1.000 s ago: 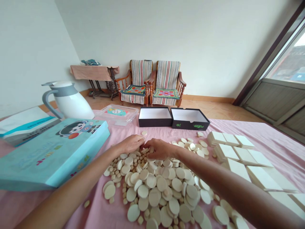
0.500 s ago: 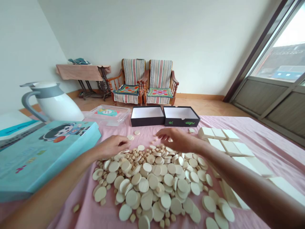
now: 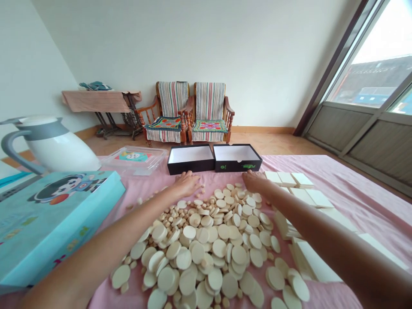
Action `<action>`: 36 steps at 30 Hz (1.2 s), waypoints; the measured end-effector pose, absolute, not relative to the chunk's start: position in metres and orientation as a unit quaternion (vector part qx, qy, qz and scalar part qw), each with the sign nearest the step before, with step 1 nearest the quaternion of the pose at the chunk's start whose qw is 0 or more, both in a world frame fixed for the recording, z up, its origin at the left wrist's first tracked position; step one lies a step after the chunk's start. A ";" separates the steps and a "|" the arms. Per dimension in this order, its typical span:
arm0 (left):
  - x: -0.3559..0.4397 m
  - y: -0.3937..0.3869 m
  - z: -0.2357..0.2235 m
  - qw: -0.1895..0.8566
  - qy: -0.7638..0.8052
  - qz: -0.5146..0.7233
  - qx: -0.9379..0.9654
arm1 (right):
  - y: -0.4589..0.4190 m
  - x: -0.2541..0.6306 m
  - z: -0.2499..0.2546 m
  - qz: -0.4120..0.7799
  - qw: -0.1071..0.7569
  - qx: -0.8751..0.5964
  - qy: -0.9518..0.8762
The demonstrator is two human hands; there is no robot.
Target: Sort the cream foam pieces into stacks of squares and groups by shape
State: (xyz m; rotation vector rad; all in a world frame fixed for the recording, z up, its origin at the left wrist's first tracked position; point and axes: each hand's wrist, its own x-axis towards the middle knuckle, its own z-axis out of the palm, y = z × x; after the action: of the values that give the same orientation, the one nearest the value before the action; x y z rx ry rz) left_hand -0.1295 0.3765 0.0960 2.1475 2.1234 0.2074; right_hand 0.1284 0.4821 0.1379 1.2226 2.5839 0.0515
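A broad heap of round wooden discs (image 3: 196, 249) lies on the pink cloth, with small wooden cubes (image 3: 180, 211) mixed in along its far left side. My left hand (image 3: 188, 184) rests palm down at the heap's far edge, fingers apart, a few small cubes beside its fingertips. Beyond the heap on the right, my right hand (image 3: 255, 180) is also palm down with fingers stretched out, close to the front of the right black box (image 3: 238, 165). No piece shows in either hand, though the palms are hidden.
Stacks of square wooden tiles (image 3: 310, 197) stand right of the heap. At left are a light-blue box (image 3: 61, 223), a white jug (image 3: 64, 148) and a clear plastic case (image 3: 157, 161). Another black box (image 3: 189, 165) sits behind my left hand. Two chairs (image 3: 209, 103) stand beyond the table.
My left hand has moved right and forward toward the black boxes. My right hand has shifted right, nearer the tile stacks. The camera view has turned slightly right.
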 end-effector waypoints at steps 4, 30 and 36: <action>-0.106 0.378 0.095 0.059 0.643 0.075 0.760 | 0.474 0.127 0.131 0.012 0.144 0.421 0.896; -0.037 0.393 0.110 0.110 0.582 0.082 0.802 | 0.553 0.229 0.170 -0.043 0.165 0.345 0.923; -0.037 0.394 0.112 0.118 0.576 0.066 0.806 | 0.558 0.222 0.167 -0.056 0.196 0.316 0.926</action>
State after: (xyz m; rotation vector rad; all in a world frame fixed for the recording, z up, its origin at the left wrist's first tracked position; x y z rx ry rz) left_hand -0.0370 0.3936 0.1121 2.3590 1.6845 0.1935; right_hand 0.2216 0.5577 0.1675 0.8863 2.5949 -0.1561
